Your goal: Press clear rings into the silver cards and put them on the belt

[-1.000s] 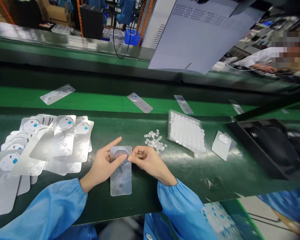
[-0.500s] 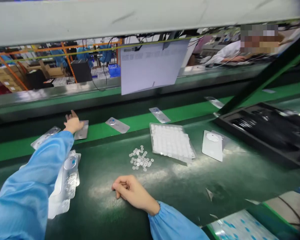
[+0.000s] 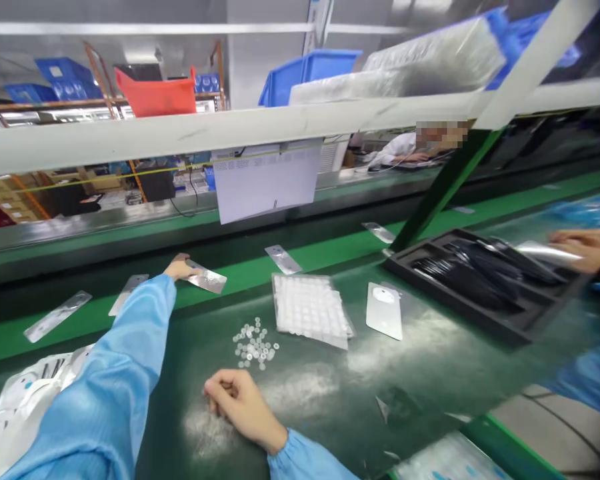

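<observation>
My left hand (image 3: pixel 179 268) is stretched out over the green belt, its fingers closed on the end of a flat blister pack (image 3: pixel 209 279). Low over the near worktop, my right hand (image 3: pixel 245 405) is curled with fingertips together; whatever they may hold is hidden. A loose heap of small translucent discs (image 3: pixel 254 347) lies just beyond it. Behind and right of the heap is a clear tray (image 3: pixel 310 308) filled with rows of white pieces. Under my left sleeve, at the lower left, white blister packs (image 3: pixel 35 393) are piled, partly hidden.
More packs lie along the belt (image 3: pixel 245 270), one of them a clear pack (image 3: pixel 283 259). A white card (image 3: pixel 384 311) sits right of the tray. A black compartment tray (image 3: pixel 480 287) holds dark items; a co-worker's hand (image 3: pixel 587 248) is beside it. A green post (image 3: pixel 445 190) rises behind.
My left hand has moved right along the belt and has taken hold of a different pack. My right hand stays curled. The view has tilted up and turned right, bringing a co-worker's hands into sight.
</observation>
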A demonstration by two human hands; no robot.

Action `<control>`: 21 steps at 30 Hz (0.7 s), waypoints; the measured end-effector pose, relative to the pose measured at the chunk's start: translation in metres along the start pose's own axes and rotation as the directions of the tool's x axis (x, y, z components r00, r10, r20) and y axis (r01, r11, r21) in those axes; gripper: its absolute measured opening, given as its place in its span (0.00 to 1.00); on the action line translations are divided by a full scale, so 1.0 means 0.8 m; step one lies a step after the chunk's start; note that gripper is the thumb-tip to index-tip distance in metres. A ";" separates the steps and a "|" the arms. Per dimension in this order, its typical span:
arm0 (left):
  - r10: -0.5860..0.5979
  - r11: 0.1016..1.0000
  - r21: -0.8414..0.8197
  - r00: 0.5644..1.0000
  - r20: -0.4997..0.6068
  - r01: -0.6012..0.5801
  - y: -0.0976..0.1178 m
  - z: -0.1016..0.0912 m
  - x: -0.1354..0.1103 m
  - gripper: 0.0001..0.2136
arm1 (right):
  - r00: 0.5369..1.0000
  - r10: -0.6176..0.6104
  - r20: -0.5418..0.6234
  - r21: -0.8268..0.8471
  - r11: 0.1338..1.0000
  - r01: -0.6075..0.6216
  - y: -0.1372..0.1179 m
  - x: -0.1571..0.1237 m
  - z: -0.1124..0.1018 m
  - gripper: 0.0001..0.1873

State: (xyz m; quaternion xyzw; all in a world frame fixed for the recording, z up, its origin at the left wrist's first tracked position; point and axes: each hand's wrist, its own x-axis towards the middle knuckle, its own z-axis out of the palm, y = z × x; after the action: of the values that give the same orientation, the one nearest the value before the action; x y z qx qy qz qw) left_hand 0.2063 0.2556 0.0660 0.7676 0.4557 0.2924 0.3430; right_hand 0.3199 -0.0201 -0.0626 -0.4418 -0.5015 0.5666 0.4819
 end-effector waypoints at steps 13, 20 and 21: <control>-0.234 0.678 -0.692 0.965 0.115 0.246 -0.025 0.050 -0.335 0.54 | 0.986 -0.017 0.166 0.011 1.000 0.016 -0.009 -0.031 0.047 0.26; -0.377 0.418 -0.835 0.905 0.199 0.358 -0.058 0.086 -0.370 0.40 | 0.990 0.122 0.076 -0.029 0.992 -0.120 0.019 -0.064 0.068 0.24; -0.377 0.352 -0.854 0.893 0.246 0.384 -0.057 0.087 -0.369 0.38 | 0.993 0.104 0.057 -0.048 0.994 -0.101 0.019 -0.063 0.071 0.23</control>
State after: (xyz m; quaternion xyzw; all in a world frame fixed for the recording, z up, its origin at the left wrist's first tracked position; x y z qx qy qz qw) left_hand 0.1145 -0.0126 -0.0518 0.3485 0.3989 0.3956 0.7503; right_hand 0.2699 -0.0785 -0.0711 -0.4607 -0.5047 0.5921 0.4272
